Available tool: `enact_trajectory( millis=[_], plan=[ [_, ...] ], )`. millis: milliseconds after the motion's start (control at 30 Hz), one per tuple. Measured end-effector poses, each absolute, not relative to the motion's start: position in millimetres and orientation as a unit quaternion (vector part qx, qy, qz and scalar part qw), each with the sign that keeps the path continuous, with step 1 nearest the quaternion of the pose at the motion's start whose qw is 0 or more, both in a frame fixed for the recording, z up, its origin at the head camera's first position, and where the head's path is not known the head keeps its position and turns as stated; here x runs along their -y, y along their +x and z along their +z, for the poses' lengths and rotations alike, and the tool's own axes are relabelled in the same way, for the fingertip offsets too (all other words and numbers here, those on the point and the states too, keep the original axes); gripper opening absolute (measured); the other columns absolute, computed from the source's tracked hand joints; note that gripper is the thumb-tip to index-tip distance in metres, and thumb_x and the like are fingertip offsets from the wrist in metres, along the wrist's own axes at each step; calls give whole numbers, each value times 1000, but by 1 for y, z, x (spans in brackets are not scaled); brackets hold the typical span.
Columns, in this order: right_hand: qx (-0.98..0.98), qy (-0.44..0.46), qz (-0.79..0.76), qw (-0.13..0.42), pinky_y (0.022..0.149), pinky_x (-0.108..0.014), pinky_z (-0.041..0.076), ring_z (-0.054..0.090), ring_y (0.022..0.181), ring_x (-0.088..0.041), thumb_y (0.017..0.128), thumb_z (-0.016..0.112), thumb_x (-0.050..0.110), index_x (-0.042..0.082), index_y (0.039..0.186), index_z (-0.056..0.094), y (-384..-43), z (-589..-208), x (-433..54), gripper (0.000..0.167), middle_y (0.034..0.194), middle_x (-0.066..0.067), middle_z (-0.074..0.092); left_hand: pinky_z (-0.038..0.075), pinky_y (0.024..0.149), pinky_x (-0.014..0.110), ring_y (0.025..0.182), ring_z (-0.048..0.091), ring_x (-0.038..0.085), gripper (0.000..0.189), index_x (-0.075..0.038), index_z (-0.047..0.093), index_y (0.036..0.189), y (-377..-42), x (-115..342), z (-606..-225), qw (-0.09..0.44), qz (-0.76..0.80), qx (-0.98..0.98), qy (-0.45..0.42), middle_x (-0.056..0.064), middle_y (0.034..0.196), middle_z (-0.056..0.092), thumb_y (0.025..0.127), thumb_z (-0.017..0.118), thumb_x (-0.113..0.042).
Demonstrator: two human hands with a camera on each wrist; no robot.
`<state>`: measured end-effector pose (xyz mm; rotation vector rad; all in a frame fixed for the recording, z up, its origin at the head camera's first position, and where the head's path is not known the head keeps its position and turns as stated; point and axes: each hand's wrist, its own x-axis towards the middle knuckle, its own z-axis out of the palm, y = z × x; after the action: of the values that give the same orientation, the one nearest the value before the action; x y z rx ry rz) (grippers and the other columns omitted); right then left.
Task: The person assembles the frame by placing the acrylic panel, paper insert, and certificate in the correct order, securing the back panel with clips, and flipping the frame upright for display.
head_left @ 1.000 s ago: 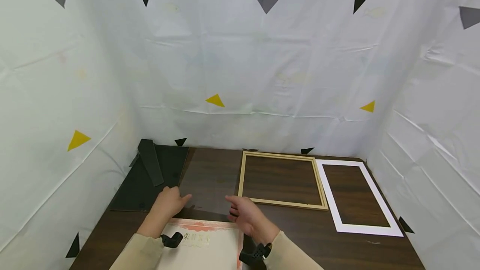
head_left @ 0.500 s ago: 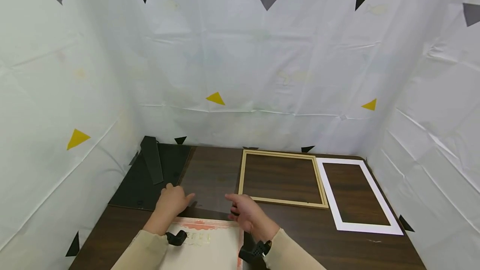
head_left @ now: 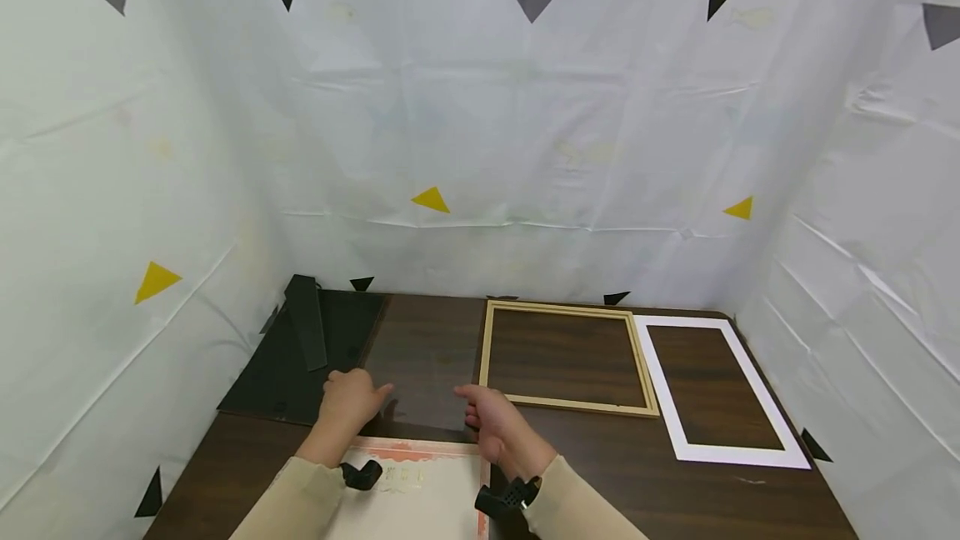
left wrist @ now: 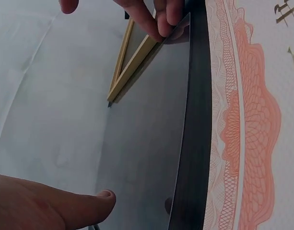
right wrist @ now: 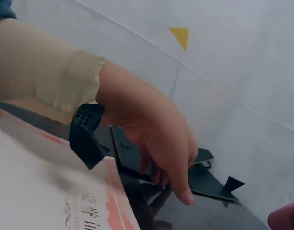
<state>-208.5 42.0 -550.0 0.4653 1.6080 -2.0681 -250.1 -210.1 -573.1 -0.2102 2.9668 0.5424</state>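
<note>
Reaching with left hand and right hand to opposite sides of the clear sheet by the desk's far edge, fingers bent; cannot tell a grip from a touch. Toward the left edge, black board; toward the right, wooden frame, then white mat; nearest, red-bordered paper.

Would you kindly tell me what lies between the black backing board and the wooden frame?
The head view shows a transparent sheet over the tabletop there, with the left hand and right hand at its near end.

Clear pane — partly behind hands; printed sheet — cut off.
</note>
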Motion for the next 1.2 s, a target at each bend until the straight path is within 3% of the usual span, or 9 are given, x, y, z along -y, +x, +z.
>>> enact_trajectory(
  millis=[233,467,633,733,800,867,967,1100,1200],
  plan=[
    [-577,183,-759,240,119,-61,28,33,134,-47,103,71,25,-8,155,26,-209,-553,-41,76,145,-28,36,50,79,57,85,56,42,70,18,64,100,-253,215,-575,42,199,-976,-77,29,91,59,106,67,-51],
    [-586,174,-755,237,123,-64,30,30,140,-53,104,67,22,-12,163,12,-209,-561,-41,87,160,-38,26,51,80,57,88,58,42,66,15,62,99,-255,225,-575,52,237,-966,-85,29,93,60,105,68,-50],
    [-625,159,-734,214,108,-54,41,44,125,-46,105,64,18,-11,154,30,-207,-567,-44,66,144,-33,42,57,76,49,92,69,42,47,15,73,110,-253,232,-563,51,285,-954,-78,33,110,72,105,73,-32],
    [-652,140,-721,190,95,-46,42,51,109,-36,106,63,15,-6,139,43,-207,-570,-48,44,124,-21,52,62,81,49,106,74,44,37,12,74,125,-251,232,-555,49,312,-946,-68,32,127,73,106,71,-20],
    [-670,123,-711,176,90,-42,42,56,102,-31,106,64,15,-4,134,46,-206,-572,-51,38,117,-16,56,62,86,51,112,72,45,34,10,74,126,-249,230,-552,53,324,-942,-68,33,132,69,107,68,-18],
    [-678,109,-707,168,85,-38,44,60,95,-27,106,65,14,-4,133,49,-207,-574,-55,36,111,-13,61,60,85,50,108,71,43,34,11,70,128,-244,229,-550,58,341,-936,-69,37,133,63,109,66,-17],
    [-676,87,-712,169,80,-33,49,65,88,-22,107,66,12,-7,135,53,-207,-577,-60,36,108,-12,67,56,78,44,94,67,32,30,8,59,128,-234,230,-546,66,384,-918,-74,31,123,60,112,60,-18],
    [-653,62,-731,189,77,-30,51,65,82,-18,110,62,12,-5,130,56,-207,-580,-68,28,102,-9,69,62,72,39,80,72,23,26,1,44,131,-218,231,-541,77,469,-877,-69,23,113,68,115,54,-16],
    [-643,44,-737,203,78,-30,52,67,83,-17,112,59,14,-4,127,58,-206,-581,-75,23,102,-6,69,66,71,39,76,76,23,26,0,39,135,-210,231,-538,87,523,-846,-61,23,115,68,116,51,-13]
  ],
)
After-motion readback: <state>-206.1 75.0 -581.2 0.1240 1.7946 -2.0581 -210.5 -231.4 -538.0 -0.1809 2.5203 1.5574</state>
